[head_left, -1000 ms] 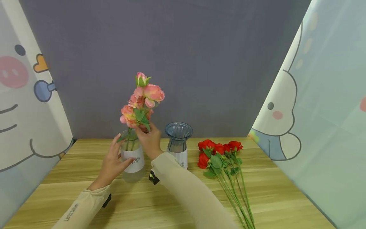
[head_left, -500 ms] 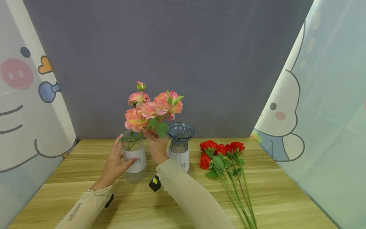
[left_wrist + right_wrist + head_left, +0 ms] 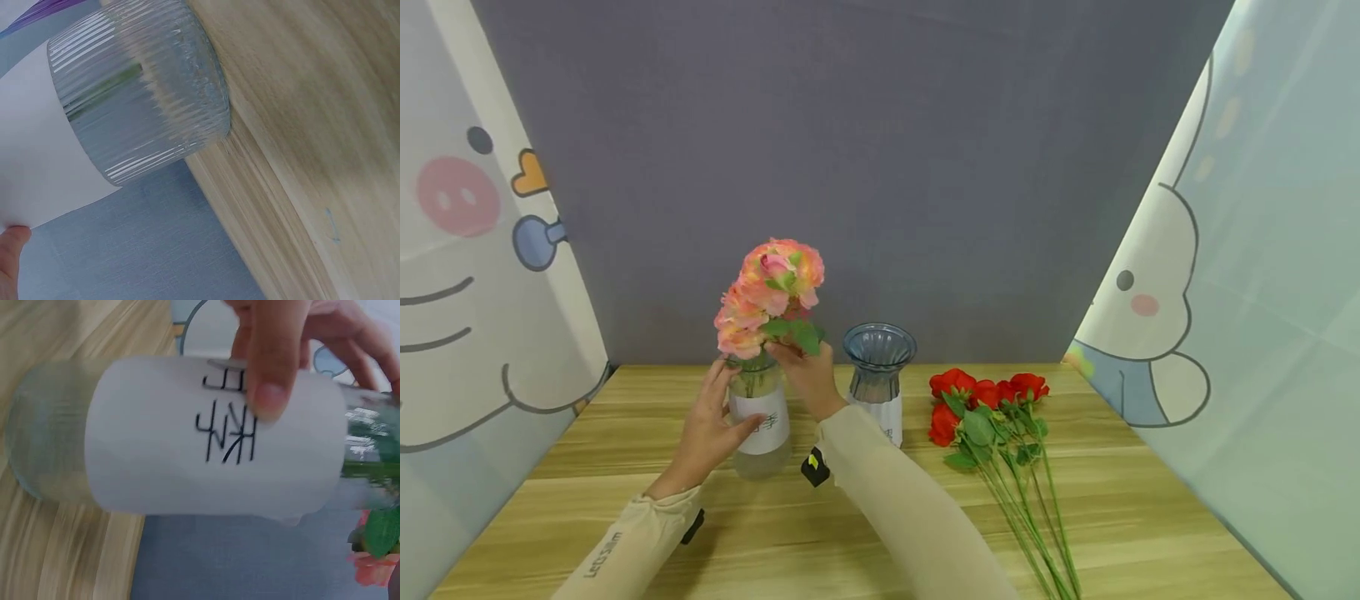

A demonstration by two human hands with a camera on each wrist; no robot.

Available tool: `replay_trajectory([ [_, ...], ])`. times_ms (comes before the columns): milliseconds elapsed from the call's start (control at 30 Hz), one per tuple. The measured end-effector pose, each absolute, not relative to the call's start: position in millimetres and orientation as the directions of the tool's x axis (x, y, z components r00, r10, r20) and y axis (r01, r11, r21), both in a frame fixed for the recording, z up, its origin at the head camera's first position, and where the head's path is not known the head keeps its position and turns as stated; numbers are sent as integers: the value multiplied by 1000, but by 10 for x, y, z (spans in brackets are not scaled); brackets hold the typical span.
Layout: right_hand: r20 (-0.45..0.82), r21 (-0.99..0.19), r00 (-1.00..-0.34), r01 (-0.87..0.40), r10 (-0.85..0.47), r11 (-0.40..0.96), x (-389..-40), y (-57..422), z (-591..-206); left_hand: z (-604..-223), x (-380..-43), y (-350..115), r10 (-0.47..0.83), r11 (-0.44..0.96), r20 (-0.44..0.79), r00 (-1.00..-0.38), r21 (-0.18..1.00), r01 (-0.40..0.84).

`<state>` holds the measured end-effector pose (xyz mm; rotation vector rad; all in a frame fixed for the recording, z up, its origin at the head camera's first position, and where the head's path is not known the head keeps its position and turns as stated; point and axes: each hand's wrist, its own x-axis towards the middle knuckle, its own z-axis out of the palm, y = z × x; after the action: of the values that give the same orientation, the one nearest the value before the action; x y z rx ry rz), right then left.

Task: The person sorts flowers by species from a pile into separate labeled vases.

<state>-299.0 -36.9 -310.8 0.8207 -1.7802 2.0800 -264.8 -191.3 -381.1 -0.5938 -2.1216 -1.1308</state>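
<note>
A clear ribbed glass vase [image 3: 762, 460] with a handwritten white label [image 3: 162, 437] stands upright on the table, several pink flowers [image 3: 767, 292] above its mouth. My left hand [image 3: 709, 433] grips the vase from the left, its thumb across the label and its fingers along the side up to the rim. My right hand [image 3: 808, 379] pinches a pink flower's stem under the green leaves, just above the rim. Through the glass in the left wrist view, a green stem end [image 3: 106, 90] shows inside the vase. Blooms and leaves partly cover my right fingertips.
A blue-grey glass vase [image 3: 880, 354] with a white label stands right of my right hand, partly behind the sleeve. Several red roses [image 3: 955, 392] with long green stems lie on the table's right side. A dark panel [image 3: 880, 167] rises behind the wooden table [image 3: 1120, 517].
My right hand has brought the pink flower from leaning right back leftward over the vase, and the blooms now form one tight cluster. My left hand stays on the vase.
</note>
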Motion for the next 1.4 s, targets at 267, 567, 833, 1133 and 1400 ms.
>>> replay_trajectory([
  [267, 521, -849, -851, -506, -75, -154, -3033, -419, -3128, -3836, -2666, -1909, 90, 544, 742, -665, 522, 657],
  [567, 446, -861, -890, -456, -95, 227, -2964, -393, -2851, -3810, -2670, -1900, 93, 513, 725, -682, 552, 657],
  [833, 218, -973, -972, -223, -84, 61, -2888, -356, -2823, -3807, -2681, -1910, 80, 499, 716, -694, 574, 649],
  [1133, 379, -854, -918, -394, -114, 339, -2950, -325, -2925, -3823, -2671, -1917, 87, 502, 727, -681, 559, 660],
  [1400, 400, -885, -901, -427, -165, 185, -2995, -305, -3062, -3831, -2675, -1905, 96, 491, 738, -668, 549, 676],
])
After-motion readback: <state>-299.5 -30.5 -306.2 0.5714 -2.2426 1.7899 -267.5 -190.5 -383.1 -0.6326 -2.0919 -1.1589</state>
